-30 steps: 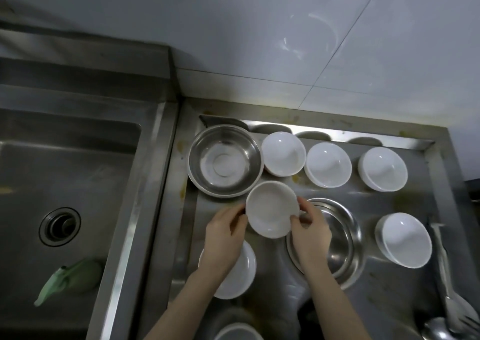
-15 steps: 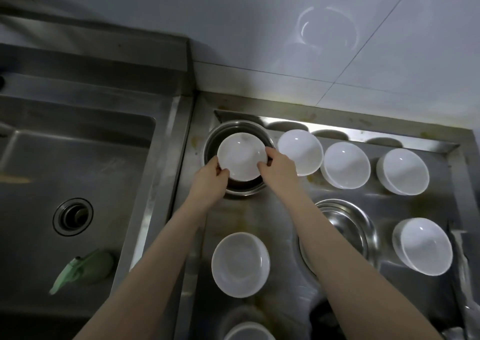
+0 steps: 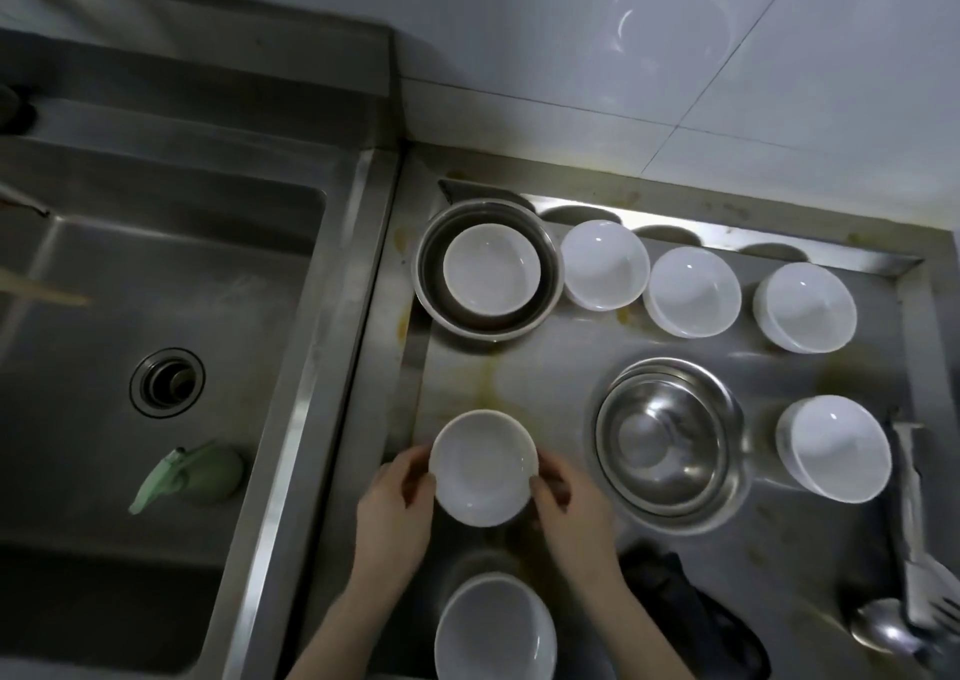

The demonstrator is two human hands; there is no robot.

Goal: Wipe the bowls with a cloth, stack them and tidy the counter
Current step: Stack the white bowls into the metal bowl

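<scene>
A shallow white bowl on the steel counter is gripped at opposite rims by the left hand and right hand, fingers curled. It is best lifted level and lowered squarely into the white bowl nested in the steel bowl.
</scene>
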